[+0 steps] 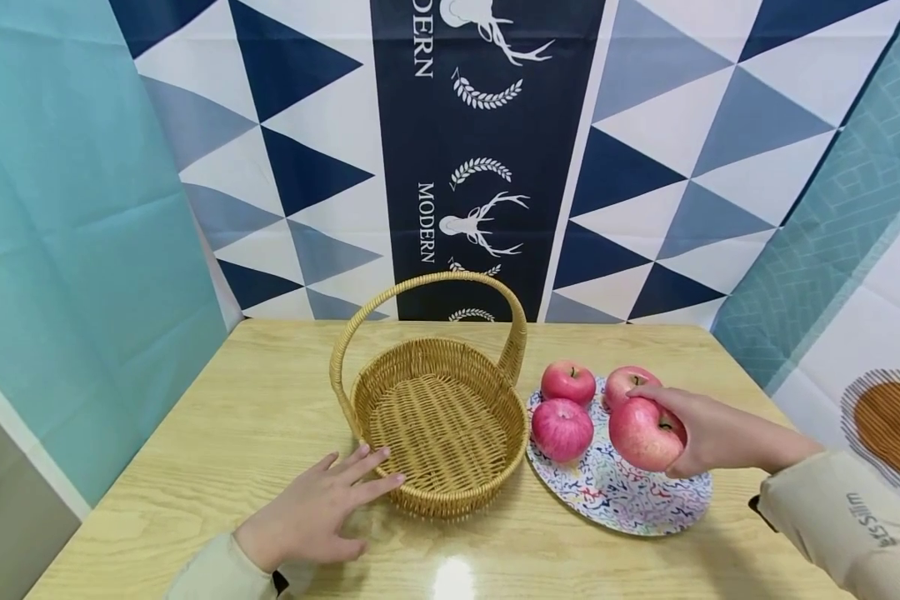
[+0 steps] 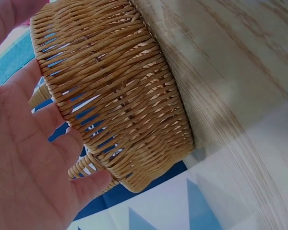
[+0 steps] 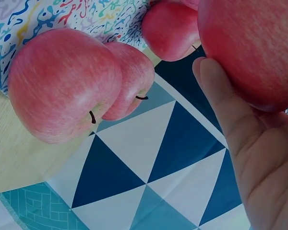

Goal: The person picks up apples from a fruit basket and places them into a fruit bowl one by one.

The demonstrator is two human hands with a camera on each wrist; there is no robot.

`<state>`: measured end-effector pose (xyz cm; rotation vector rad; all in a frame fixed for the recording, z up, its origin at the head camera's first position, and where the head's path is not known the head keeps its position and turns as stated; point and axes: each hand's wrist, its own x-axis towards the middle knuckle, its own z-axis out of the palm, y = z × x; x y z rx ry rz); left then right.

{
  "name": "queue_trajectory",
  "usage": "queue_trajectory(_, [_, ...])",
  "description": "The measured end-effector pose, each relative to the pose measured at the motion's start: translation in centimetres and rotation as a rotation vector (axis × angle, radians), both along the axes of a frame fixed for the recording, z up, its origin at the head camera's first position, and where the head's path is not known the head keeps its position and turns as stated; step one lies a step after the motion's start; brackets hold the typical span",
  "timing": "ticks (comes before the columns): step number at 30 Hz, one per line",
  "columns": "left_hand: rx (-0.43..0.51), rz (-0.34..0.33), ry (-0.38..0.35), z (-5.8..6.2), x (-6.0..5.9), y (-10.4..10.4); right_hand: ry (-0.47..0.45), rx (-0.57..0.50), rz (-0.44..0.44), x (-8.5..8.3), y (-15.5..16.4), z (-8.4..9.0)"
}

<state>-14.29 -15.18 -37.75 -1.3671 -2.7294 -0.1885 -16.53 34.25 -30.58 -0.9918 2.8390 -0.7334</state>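
Observation:
My right hand (image 1: 708, 425) grips a red apple (image 1: 648, 435) over the right side of a patterned plate (image 1: 622, 496). In the right wrist view, the thumb (image 3: 221, 96) presses the side of that held apple (image 3: 254, 48). More apples, such as this pinkish one (image 1: 562, 429), sit on the plate's left and far parts. A wicker basket (image 1: 513, 450) with a tall arched handle stands left of the plate, with nothing inside. Spread fingers of my left hand (image 1: 315, 508) rest at its near-left rim; the left wrist view shows the fingertips against the woven wall (image 2: 115, 86).
A light wooden table (image 1: 270, 400) carries everything. Behind it hangs a cloth with triangles and deer heads (image 1: 472, 225). Teal cloth (image 1: 82, 208) covers the left side, and another patterned cloth (image 1: 817, 275) hangs on the right. The basket's handle (image 1: 450, 279) arches above its opening.

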Motion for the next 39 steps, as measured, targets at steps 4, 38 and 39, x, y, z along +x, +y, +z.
queue_trajectory(4, [0.009, 0.003, -0.011, 0.0, 0.0, 0.0, 0.043, 0.02, -0.005, 0.0, 0.2, -0.4])
queue_trajectory(38, [0.034, 0.005, 0.028, -0.7, -0.2, 0.0, 0.315, 0.029, 0.015, 0.5, 0.3, -7.0])
queue_trajectory(39, [0.032, 0.006, 0.031, -0.7, -0.2, 0.0, 0.298, 0.035, 0.01, 0.4, 0.3, -7.1])
